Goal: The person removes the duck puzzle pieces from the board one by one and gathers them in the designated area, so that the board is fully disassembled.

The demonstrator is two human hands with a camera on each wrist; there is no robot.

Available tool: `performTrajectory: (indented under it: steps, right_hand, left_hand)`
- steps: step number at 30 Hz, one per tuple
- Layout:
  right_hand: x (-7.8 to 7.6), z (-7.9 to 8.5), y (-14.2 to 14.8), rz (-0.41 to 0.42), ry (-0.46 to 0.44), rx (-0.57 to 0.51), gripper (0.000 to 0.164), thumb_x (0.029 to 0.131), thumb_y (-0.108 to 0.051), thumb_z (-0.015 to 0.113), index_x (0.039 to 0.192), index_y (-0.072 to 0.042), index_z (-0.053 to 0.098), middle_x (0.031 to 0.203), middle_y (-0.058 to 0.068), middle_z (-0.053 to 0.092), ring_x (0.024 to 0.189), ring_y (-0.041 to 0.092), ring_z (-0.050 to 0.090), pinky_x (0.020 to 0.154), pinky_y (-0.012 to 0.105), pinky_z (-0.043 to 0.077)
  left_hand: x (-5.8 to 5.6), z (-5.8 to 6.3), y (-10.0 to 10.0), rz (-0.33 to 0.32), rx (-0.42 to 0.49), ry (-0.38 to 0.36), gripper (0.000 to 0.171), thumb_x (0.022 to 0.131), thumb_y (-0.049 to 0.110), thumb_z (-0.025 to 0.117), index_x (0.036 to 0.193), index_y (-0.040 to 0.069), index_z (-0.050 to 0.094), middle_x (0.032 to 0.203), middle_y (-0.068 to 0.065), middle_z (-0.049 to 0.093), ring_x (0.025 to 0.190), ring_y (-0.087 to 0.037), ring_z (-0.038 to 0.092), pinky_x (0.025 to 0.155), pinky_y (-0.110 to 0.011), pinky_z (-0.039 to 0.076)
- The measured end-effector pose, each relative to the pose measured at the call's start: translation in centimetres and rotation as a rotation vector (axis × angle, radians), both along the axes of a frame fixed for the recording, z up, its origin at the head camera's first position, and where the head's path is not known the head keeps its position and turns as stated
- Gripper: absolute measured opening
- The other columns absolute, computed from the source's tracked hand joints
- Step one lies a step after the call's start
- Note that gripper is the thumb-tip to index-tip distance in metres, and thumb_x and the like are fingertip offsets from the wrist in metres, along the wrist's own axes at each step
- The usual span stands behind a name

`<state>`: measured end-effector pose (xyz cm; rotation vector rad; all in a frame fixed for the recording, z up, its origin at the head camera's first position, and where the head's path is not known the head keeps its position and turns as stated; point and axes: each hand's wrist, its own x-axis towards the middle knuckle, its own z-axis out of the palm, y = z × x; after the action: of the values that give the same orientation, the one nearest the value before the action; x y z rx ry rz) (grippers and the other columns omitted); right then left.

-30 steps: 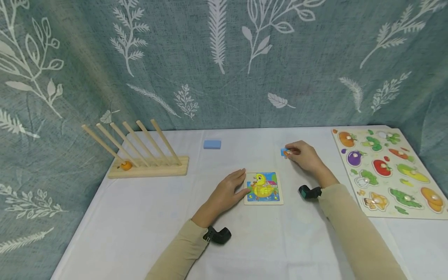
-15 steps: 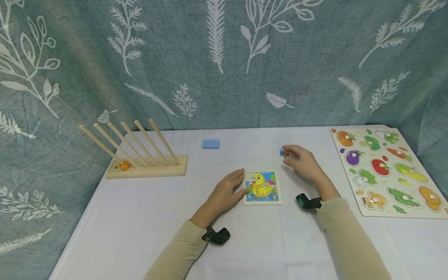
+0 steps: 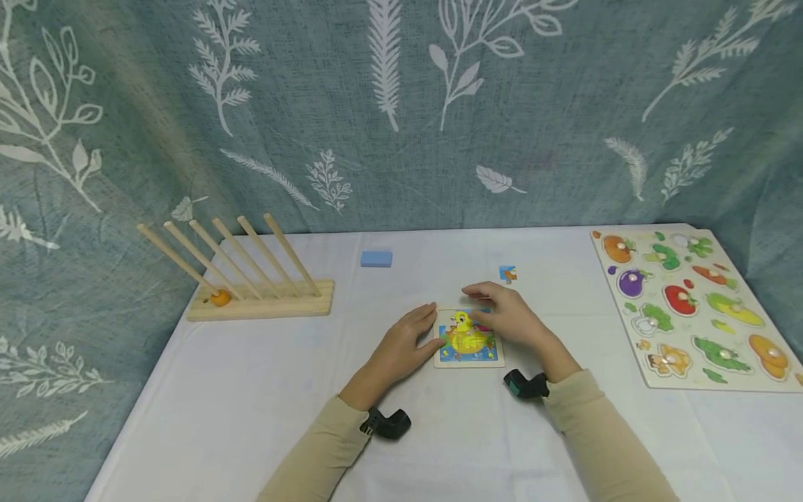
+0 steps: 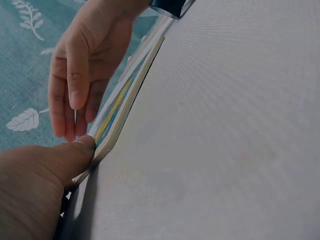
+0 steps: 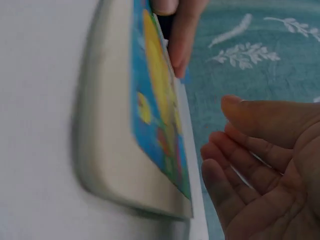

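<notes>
A small square wooden puzzle board (image 3: 469,354) with a yellow duck picture lies on the white cloth, also seen edge-on in the left wrist view. My left hand (image 3: 404,348) rests at its left side. The left thumb (image 4: 80,150) touches the frame's edge, while the straight fingers reach along the upper left corner. My right hand (image 3: 511,314) hovers over the board's upper right part with relaxed fingers. Nothing shows between the right fingers and thumb in the right wrist view. A loose blue-and-orange puzzle piece (image 3: 508,273) lies beyond the right hand.
To the left stands a wooden base (image 3: 291,301) with several slanted pegs and a small orange bead (image 3: 219,298) on it. A blue block (image 3: 376,259) lies at the back. On the right is a large vegetable knob puzzle (image 3: 684,335). A patterned curtain (image 3: 401,174) hangs behind.
My right hand has let go of the blue-and-orange puzzle piece, leaving it on the cloth, and has come left and nearer, over the duck puzzle board. My left hand has stayed put.
</notes>
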<state>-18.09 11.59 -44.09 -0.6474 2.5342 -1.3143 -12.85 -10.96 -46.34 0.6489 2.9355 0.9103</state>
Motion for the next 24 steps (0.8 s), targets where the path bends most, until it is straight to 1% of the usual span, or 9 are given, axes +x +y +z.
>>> performTrajectory:
  steps: [6,10,13,19,24]
  right_hand:
    - [0.3,-0.5,-0.7,0.061,0.016,0.021,0.038,0.090,-0.010,0.065,0.127,-0.005,0.058,0.128,0.013,0.060,0.121,0.030,0.055,0.104,0.047,0.045]
    - [0.4,-1.2,-0.8,0.076,0.048,0.038,0.034,0.090,-0.010,0.064,0.123,-0.007,0.061,0.125,0.009,0.062,0.121,0.027,0.055,0.106,0.046,0.043]
    - [0.4,-1.6,-0.9,0.088,0.091,0.053,0.032,0.089,-0.010,0.065,0.122,-0.008,0.062,0.125,0.008,0.062,0.124,0.027,0.053,0.107,0.045,0.042]
    - [0.4,-1.7,-0.9,0.127,0.156,0.108,0.029,0.090,-0.009,0.063,0.120,-0.008,0.064,0.128,0.009,0.061,0.125,0.028,0.051,0.108,0.046,0.041]
    - [0.4,-1.5,-1.0,0.189,0.205,0.188,0.030,0.093,-0.010,0.059,0.122,-0.005,0.063,0.132,0.010,0.056,0.127,0.031,0.048,0.108,0.049,0.040]
  left_hand:
    - [0.0,-0.1,0.0,0.000,0.007,0.000,0.061,0.091,0.034,0.064,0.137,-0.001,0.046,0.146,-0.012,0.043,0.136,-0.026,0.040,0.113,-0.040,0.035]
    - [0.0,-0.2,0.1,-0.002,0.005,-0.005,0.061,0.091,0.034,0.064,0.138,-0.001,0.046,0.146,-0.012,0.043,0.137,-0.026,0.039,0.113,-0.039,0.035]
    - [0.0,-0.2,0.1,-0.006,0.007,0.005,0.061,0.091,0.034,0.064,0.137,-0.002,0.046,0.146,-0.012,0.043,0.136,-0.026,0.040,0.113,-0.039,0.036]
    - [0.0,-0.2,0.0,-0.006,0.017,0.012,0.061,0.090,0.033,0.065,0.137,-0.002,0.047,0.146,-0.013,0.044,0.136,-0.027,0.040,0.113,-0.039,0.036]
    - [-0.1,-0.2,0.0,-0.009,0.011,0.018,0.061,0.090,0.033,0.065,0.137,-0.002,0.046,0.146,-0.013,0.044,0.136,-0.027,0.040,0.112,-0.041,0.036]
